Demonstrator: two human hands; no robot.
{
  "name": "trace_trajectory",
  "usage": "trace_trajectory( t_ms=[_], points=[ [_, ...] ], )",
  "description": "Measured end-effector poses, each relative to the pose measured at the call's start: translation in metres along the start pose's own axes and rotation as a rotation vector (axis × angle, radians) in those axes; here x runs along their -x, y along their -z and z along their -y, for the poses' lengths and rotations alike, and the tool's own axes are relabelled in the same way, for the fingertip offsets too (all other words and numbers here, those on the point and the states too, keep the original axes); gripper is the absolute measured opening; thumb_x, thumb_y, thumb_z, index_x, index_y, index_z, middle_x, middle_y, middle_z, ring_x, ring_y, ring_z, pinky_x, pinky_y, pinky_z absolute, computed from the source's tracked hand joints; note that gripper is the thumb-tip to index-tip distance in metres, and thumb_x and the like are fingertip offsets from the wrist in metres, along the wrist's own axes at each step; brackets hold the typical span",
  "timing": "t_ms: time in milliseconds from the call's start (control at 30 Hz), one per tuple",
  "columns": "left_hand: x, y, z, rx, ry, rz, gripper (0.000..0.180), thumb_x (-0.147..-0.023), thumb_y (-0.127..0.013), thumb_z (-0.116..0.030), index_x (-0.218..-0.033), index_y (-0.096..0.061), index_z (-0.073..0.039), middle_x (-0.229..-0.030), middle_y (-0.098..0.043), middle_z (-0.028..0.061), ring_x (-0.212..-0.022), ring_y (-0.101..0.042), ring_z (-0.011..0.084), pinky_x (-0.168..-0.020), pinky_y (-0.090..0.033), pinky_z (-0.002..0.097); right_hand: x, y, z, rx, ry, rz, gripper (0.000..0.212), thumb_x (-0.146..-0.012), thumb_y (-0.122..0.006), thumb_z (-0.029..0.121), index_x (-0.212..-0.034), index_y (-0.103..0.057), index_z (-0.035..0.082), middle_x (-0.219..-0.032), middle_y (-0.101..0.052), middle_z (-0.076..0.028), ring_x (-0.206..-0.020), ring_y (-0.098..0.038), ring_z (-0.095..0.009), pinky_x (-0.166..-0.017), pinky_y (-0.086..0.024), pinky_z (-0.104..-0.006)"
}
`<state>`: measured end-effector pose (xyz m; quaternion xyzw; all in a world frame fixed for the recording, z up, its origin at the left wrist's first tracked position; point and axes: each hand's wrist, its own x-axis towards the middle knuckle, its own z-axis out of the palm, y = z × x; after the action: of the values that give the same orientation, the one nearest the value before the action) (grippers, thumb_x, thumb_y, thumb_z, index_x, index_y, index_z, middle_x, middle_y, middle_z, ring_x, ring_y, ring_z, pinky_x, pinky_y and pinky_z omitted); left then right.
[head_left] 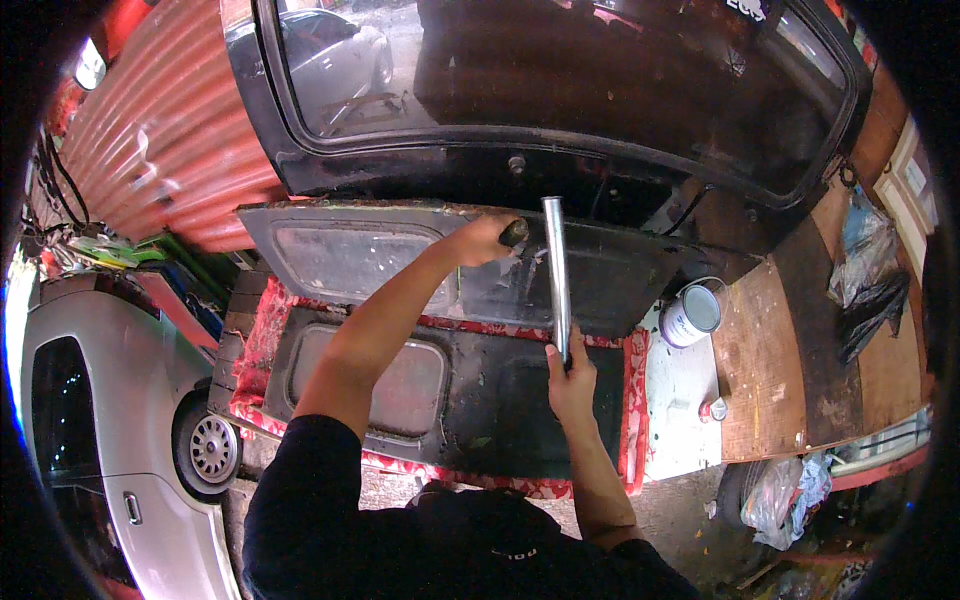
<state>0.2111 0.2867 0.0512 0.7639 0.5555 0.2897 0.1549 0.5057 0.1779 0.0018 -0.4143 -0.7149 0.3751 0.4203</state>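
Shiny metal makes up the tube, gripped near its lower end by the right hand, fingers wrapped round it; its upper part passes over a dark panel. The left hand is closed around a dark object, one end poking out beside the thumb; the rest is hidden. Below that hand, the upper panel runs along the table's far side, though its exact tilt is hard to tell. A lower panel lies nearer the person on red patterned cloth, which shows past its left, right and near edges. On the white right end of the table stands a paint can, with a small container nearer the right corner.
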Motion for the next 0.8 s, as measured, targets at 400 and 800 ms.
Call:
trace_trajectory(
  t_ms=[400,800],
  points=[
    [0.002,-0.004,-0.003,0.154,0.126,0.041,0.038,-0.075,-0.072,-0.005,-0.112,-0.061,-0.006,-0.104,-0.066,0.0137,-0.099,-0.063,0.0268,-0.090,-0.048,0.0361,-0.004,0.003,-0.016,0.035,0.071,-0.016,0.052,-0.097,-0.060,0.016,-0.143,-0.043,-0.002,-0.115,-0.065,-0.026,-0.101,-0.068,-0.031,-0.081,-0.052,-0.0378],
    [0.006,0.006,-0.039,0.128,0.258,0.080,0.041,-0.075,-0.072,-0.007,-0.114,-0.060,-0.005,-0.104,-0.066,0.0151,-0.099,-0.063,0.0267,-0.089,-0.047,0.0366,-0.005,0.010,-0.016,0.128,0.044,0.053,0.053,-0.097,-0.059,0.024,-0.143,-0.044,0.001,-0.119,-0.063,-0.028,-0.108,-0.064,-0.041,-0.086,-0.052,-0.0421]
  ],
)
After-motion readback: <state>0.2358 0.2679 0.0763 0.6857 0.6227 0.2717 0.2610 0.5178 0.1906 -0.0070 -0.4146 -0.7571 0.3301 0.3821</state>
